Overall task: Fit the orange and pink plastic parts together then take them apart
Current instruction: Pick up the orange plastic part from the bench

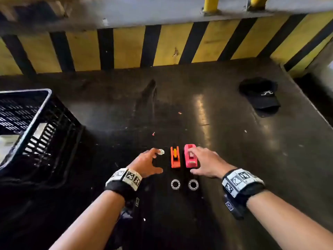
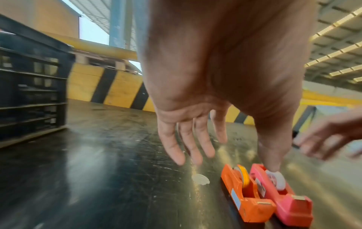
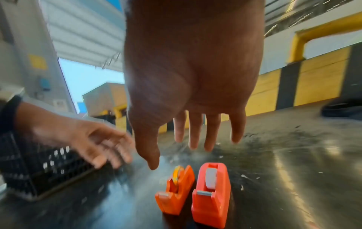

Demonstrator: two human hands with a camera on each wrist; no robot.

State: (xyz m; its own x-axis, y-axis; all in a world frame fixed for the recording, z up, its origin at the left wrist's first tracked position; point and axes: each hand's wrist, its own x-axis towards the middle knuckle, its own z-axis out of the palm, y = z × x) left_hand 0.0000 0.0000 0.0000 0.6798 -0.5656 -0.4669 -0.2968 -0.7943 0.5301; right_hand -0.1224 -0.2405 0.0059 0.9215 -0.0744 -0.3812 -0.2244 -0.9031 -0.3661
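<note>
An orange tape dispenser [image 1: 175, 157] with a yellow spool and a pink tape dispenser [image 1: 190, 156] with a white spool stand side by side on the dark table, nearly touching. My left hand [image 1: 153, 161] hovers just left of the orange one, fingers straight and spread, holding nothing. My right hand [image 1: 196, 162] hovers at the pink one's right side, its fingers reaching over its top, also holding nothing. The wrist views show both dispensers, orange [image 2: 246, 196] [image 3: 176, 190] and pink [image 2: 284, 199] [image 3: 211, 193], below the outstretched fingers [image 2: 188, 145] [image 3: 195, 131] with no contact visible.
A small white disc [image 1: 161, 152] lies by my left fingertips. Two clear rings [image 1: 175, 184] [image 1: 193, 184] sit on the table nearer me. A black slatted crate [image 1: 27, 123] stands at the left, a black cap [image 1: 259, 95] at the far right, a yellow-and-black striped barrier [image 1: 162, 46] behind.
</note>
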